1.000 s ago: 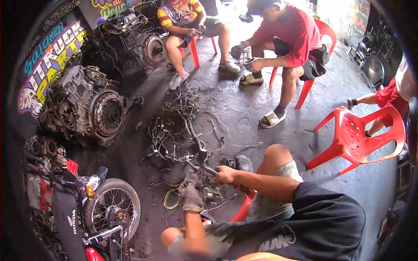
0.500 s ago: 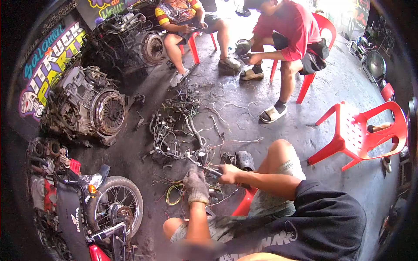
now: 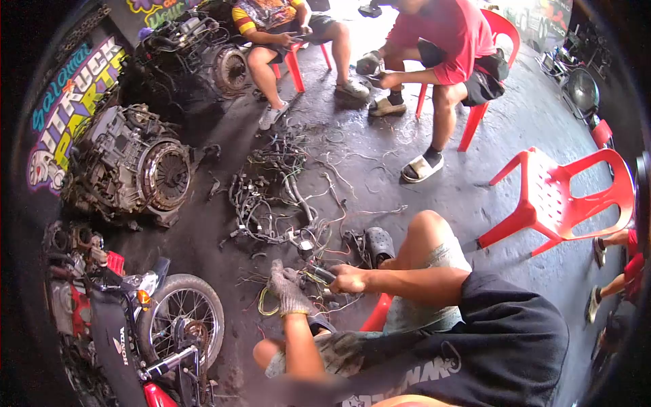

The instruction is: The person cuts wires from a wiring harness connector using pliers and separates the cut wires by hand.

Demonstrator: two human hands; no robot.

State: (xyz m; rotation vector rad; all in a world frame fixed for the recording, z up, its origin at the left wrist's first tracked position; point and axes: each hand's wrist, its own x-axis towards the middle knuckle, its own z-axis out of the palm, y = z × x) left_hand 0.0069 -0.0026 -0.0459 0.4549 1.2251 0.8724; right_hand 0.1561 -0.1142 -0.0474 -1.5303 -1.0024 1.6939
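Drawn back slightly toward the body, the tool [image 3: 321,273] is gripped by the right hand [image 3: 349,279], seemingly for control, near the wires [image 3: 298,195] on the floor [image 3: 420,200]; the gloved left hand's [image 3: 287,293] grip cannot be told.

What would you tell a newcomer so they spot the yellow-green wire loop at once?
Start at the motorcycle's spoked wheel, lower left, and go right to the gloved left hand. The loop shows against the dark floor, just to the image left of that hand. Its bright yellow-green sets it apart from the mostly black and grey wiring heaped above it.
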